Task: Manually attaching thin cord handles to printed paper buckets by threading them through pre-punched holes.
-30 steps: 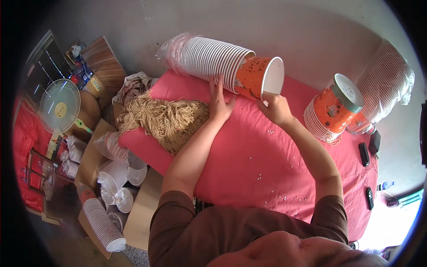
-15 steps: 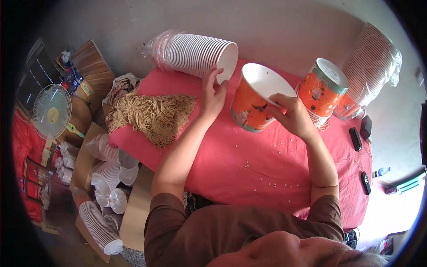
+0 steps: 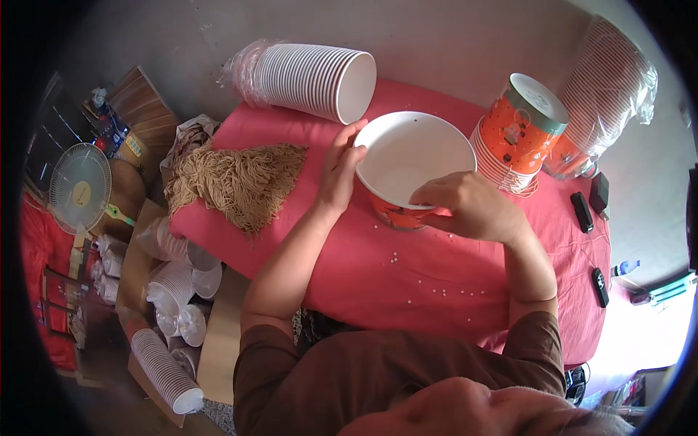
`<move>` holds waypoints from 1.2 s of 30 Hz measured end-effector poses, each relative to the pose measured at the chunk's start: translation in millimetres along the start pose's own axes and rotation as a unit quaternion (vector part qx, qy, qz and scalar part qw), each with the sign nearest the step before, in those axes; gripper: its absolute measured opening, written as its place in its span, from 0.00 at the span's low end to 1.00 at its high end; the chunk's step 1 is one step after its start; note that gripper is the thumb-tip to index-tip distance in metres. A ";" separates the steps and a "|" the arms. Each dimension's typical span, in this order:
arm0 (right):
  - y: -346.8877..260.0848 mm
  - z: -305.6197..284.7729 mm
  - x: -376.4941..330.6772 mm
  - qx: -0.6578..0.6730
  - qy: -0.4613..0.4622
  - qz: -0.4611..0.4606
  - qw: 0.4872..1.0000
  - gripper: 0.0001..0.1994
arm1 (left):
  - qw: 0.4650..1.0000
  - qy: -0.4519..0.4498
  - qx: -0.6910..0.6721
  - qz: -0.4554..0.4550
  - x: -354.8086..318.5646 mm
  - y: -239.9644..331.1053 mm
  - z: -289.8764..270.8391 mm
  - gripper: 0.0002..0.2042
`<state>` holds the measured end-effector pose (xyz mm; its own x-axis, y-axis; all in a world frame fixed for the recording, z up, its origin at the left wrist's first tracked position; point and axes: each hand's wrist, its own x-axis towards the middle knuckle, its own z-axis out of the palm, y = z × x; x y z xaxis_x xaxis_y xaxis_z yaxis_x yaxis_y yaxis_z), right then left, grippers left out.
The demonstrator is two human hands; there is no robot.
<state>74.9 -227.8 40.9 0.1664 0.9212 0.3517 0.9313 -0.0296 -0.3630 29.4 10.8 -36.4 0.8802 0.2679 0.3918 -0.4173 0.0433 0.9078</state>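
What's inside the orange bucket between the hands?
Inside the bucket I see white walls and fingers of the right hand over the rim. That hand covers part of the near side, so I can't see there.

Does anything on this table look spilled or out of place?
Yes, small white bits lie scattered across the red cloth, nearer the person than the orange bucket. They look loose and unevenly strewn, so possibly spilled.
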 end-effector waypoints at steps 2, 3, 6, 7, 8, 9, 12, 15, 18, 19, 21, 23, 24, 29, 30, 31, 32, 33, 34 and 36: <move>5.8 -10.8 -4.4 0.001 -0.026 0.027 0.999 0.12 | 1.000 0.005 -0.006 0.010 3.0 -4.0 -2.2 0.24; 8.1 -17.1 -5.9 -0.031 -0.036 0.022 0.999 0.11 | 1.000 0.003 -0.006 0.008 2.4 -5.3 -3.3 0.24; 20.9 -18.9 -7.4 0.020 -0.052 0.023 0.998 0.09 | 1.000 -0.017 0.000 0.009 2.5 -3.4 -3.8 0.24; 22.6 -18.3 -8.0 0.060 -0.062 0.020 0.996 0.07 | 1.000 -0.008 -0.009 0.004 3.0 -3.0 -2.7 0.24; 21.3 -16.7 -7.4 0.061 -0.062 0.021 0.996 0.07 | 1.000 0.004 -0.017 -0.002 2.1 -3.4 -3.2 0.24; 18.6 -15.1 -6.4 0.062 -0.071 0.032 0.995 0.07 | 1.000 0.004 -0.017 -0.003 1.4 -4.2 -3.5 0.24; 14.2 -13.8 -6.3 0.068 -0.077 0.039 0.994 0.07 | 1.000 -0.003 -0.010 0.012 0.4 -5.8 -0.8 0.23; 5.6 -12.5 -3.9 0.076 -0.074 0.040 0.993 0.08 | 1.000 -0.006 0.010 0.029 -3.1 -1.7 4.2 0.23; -0.4 -3.0 -0.5 0.069 -0.056 0.023 0.996 0.09 | 0.999 0.004 0.031 0.026 -5.4 -0.6 3.4 0.22; -2.5 0.4 0.4 0.060 -0.037 0.000 0.997 0.08 | 0.999 0.005 0.034 0.031 -5.3 -3.8 1.3 0.22; -4.7 1.3 0.9 0.052 -0.034 0.003 0.998 0.08 | 0.998 0.012 0.047 0.031 -3.8 -2.8 0.7 0.22; -7.8 3.5 0.7 0.042 -0.033 0.004 0.999 0.08 | 0.994 0.005 0.101 0.042 -3.9 2.9 -1.2 0.23; -9.0 5.2 -0.3 0.028 -0.022 0.006 0.999 0.08 | 0.981 0.025 0.174 0.080 0.4 2.5 -7.3 0.24; -12.2 7.5 -3.1 -0.028 0.000 0.040 0.999 0.08 | 0.976 0.124 0.146 0.103 15.4 37.6 -69.8 0.14; -11.5 7.8 -3.0 -0.037 0.002 0.042 0.998 0.08 | 0.964 0.176 0.168 0.110 16.8 39.1 -84.4 0.10; -10.9 8.4 -2.9 -0.045 0.003 0.046 0.998 0.07 | 0.954 0.196 0.199 0.111 16.6 36.6 -102.1 0.09; -10.6 9.2 -2.0 -0.043 0.002 0.039 0.998 0.07 | 0.941 0.219 0.231 0.113 13.6 32.9 -118.9 0.08; -9.5 9.5 -2.0 -0.051 -0.008 0.046 0.998 0.06 | 0.940 0.231 0.227 0.111 14.0 29.6 -125.7 0.07; -8.7 10.1 -1.3 -0.059 -0.018 0.052 0.997 0.04 | 0.939 0.232 0.229 0.111 13.5 25.5 -129.6 0.07; -4.6 13.5 -0.3 -0.080 -0.014 0.063 0.995 0.04 | 0.912 0.210 0.344 0.072 13.9 24.3 -128.0 0.08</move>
<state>66.2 -222.8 30.8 0.2783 0.9167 0.2867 0.9436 -0.2051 -0.2599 2.5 138.8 -28.2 0.6022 0.5748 0.5540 -0.1531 -0.5979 0.7868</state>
